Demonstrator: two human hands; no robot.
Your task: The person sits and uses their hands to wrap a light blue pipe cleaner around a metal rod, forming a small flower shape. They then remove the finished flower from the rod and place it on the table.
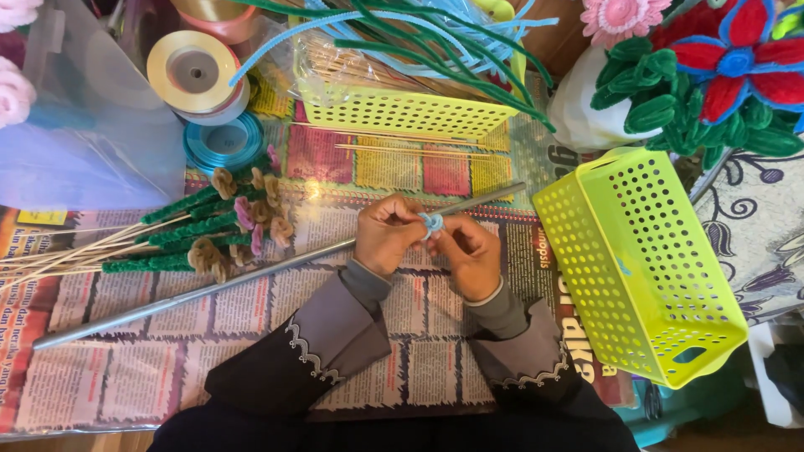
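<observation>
Blue pipe-cleaner coil [431, 223] pinched between fingers of left hand [385, 234] and right hand [471, 254], both closed on it, above long grey rod [251, 272] on newspaper-covered bench [251, 326].

Two bare hands are seen from above, the left hand [387, 233] and the right hand [471, 253]; no rings, watch or bracelets can be made out on them. Each wrist is covered by a close-fitting grey cuff of an inner layer; over it a wider, looser sleeve of a darker grey-brown cloth is worn. The left sleeve [311, 343] is edged with a scalloped trim of pale silvery stitching or beads, set in a wavy line near its open end; the right sleeve [529, 351] is trimmed in the same manner. Dark clothing, nearly black, is seen at the bottom edge; its details cannot be told.
</observation>
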